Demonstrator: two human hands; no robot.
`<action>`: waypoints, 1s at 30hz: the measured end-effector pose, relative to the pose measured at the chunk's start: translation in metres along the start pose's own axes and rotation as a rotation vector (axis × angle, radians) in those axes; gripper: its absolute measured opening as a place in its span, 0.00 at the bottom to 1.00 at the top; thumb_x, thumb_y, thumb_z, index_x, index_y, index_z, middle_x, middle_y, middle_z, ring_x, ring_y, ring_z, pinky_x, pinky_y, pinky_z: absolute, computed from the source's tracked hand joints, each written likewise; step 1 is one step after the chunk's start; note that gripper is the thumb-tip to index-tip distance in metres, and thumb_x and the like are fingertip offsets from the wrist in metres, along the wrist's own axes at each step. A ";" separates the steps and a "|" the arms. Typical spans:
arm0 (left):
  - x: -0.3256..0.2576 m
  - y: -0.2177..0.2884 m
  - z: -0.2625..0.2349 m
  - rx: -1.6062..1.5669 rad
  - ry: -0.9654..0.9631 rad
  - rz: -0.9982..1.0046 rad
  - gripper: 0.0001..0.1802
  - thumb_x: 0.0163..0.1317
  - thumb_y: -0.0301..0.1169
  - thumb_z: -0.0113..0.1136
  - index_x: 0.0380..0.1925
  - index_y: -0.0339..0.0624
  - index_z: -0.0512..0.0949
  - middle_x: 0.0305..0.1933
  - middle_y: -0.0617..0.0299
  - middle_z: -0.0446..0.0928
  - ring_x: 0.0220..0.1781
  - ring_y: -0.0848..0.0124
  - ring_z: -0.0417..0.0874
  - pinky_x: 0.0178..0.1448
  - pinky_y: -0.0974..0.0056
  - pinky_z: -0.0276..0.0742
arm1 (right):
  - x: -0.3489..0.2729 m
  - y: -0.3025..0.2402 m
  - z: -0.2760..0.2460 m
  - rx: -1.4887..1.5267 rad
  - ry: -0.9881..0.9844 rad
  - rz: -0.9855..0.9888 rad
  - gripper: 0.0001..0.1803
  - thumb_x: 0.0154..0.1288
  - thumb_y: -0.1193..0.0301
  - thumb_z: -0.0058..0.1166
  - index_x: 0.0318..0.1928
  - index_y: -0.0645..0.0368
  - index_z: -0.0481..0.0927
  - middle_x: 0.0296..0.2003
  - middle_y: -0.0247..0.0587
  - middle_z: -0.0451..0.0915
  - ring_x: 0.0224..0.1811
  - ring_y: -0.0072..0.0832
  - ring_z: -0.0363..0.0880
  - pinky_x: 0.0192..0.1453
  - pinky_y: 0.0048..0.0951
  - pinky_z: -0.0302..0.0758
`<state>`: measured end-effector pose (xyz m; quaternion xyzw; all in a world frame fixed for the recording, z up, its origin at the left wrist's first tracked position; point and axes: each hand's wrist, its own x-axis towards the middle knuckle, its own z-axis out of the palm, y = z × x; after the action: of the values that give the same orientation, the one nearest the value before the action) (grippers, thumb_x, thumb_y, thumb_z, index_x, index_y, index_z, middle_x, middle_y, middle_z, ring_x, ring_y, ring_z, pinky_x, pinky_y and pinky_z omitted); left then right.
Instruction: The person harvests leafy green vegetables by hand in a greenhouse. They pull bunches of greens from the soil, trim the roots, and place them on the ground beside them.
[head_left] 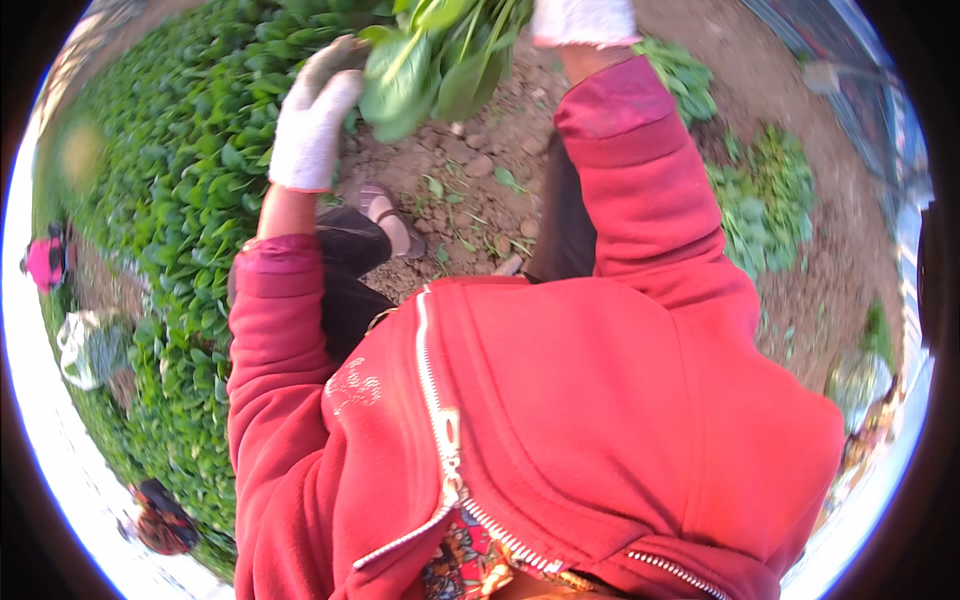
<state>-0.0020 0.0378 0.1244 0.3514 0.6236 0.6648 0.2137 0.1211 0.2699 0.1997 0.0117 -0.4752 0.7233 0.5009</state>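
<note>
A bunch of spinach-like leafy greens (440, 70) is raised above the soil at the top of the head view, its broad leaves hanging down. My left hand (318, 115), in a white glove with soiled fingertips, is at the bunch's left edge. Its thumb and fingers are apart, with the fingertips close to the leaves. On the other side my right hand (585, 20), also white-gloved, is at the stem side of the bunch and appears to hold it. The upper frame edge cuts off its fingers.
A dense bed of growing greens (190, 190) fills the left. Picked greens (765, 205) lie in heaps on the soil at right. A pale plastic bag (92, 348) sits by the bed, with a person (160, 515) farther down. My shoe (392, 220) rests on cloddy ground.
</note>
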 end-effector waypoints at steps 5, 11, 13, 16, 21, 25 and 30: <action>0.002 -0.025 -0.017 -0.044 -0.079 -0.151 0.25 0.77 0.34 0.52 0.68 0.29 0.69 0.66 0.43 0.76 0.67 0.57 0.79 0.72 0.55 0.74 | -0.032 -0.109 -0.097 -0.213 0.183 -0.235 0.27 0.66 0.79 0.64 0.63 0.57 0.70 0.41 0.44 0.84 0.40 0.35 0.87 0.42 0.41 0.88; 0.003 -0.065 -0.045 0.017 -0.108 -0.352 0.31 0.77 0.39 0.55 0.71 0.29 0.64 0.70 0.41 0.71 0.70 0.54 0.76 0.75 0.54 0.70 | -0.149 -0.205 -0.225 -0.960 0.286 -0.109 0.22 0.68 0.75 0.61 0.61 0.55 0.75 0.45 0.39 0.84 0.45 0.31 0.85 0.50 0.34 0.83; 0.003 -0.074 -0.051 0.020 -0.121 -0.401 0.31 0.77 0.40 0.56 0.71 0.30 0.65 0.70 0.40 0.71 0.70 0.53 0.75 0.76 0.53 0.69 | -0.191 -0.224 -0.251 -1.194 0.222 0.050 0.20 0.68 0.73 0.60 0.60 0.54 0.77 0.47 0.38 0.85 0.47 0.29 0.84 0.53 0.31 0.82; 0.003 -0.085 -0.052 0.031 -0.127 -0.466 0.31 0.76 0.40 0.56 0.71 0.31 0.65 0.70 0.40 0.71 0.70 0.53 0.75 0.76 0.53 0.69 | -0.243 -0.223 -0.272 -1.444 0.152 0.538 0.20 0.70 0.71 0.57 0.61 0.52 0.78 0.50 0.39 0.85 0.50 0.30 0.83 0.57 0.32 0.81; 0.001 -0.098 -0.038 0.071 -0.174 -0.585 0.32 0.77 0.42 0.54 0.72 0.33 0.63 0.72 0.42 0.69 0.74 0.53 0.72 0.78 0.52 0.65 | -0.295 -0.129 -0.285 -1.859 -0.487 1.241 0.20 0.73 0.73 0.49 0.63 0.44 0.79 0.55 0.45 0.82 0.54 0.40 0.85 0.58 0.42 0.83; -0.008 -0.106 -0.027 0.112 -0.195 -0.645 0.32 0.77 0.41 0.55 0.72 0.34 0.63 0.72 0.43 0.69 0.72 0.54 0.73 0.76 0.53 0.67 | -0.323 -0.028 -0.288 -1.888 -0.835 1.355 0.20 0.70 0.72 0.54 0.60 0.42 0.81 0.54 0.44 0.81 0.54 0.41 0.86 0.53 0.38 0.84; -0.024 -0.116 -0.026 0.066 -0.162 -0.704 0.30 0.74 0.40 0.59 0.70 0.35 0.67 0.66 0.45 0.75 0.68 0.57 0.78 0.71 0.54 0.73 | -0.357 0.042 -0.297 -1.904 -0.915 1.207 0.15 0.71 0.69 0.55 0.56 0.45 0.84 0.51 0.40 0.85 0.54 0.42 0.87 0.49 0.41 0.83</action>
<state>-0.0230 0.0183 0.0065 0.1733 0.7086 0.4999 0.4668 0.4043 0.2213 -0.1671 -0.3294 -0.8779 0.1311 -0.3218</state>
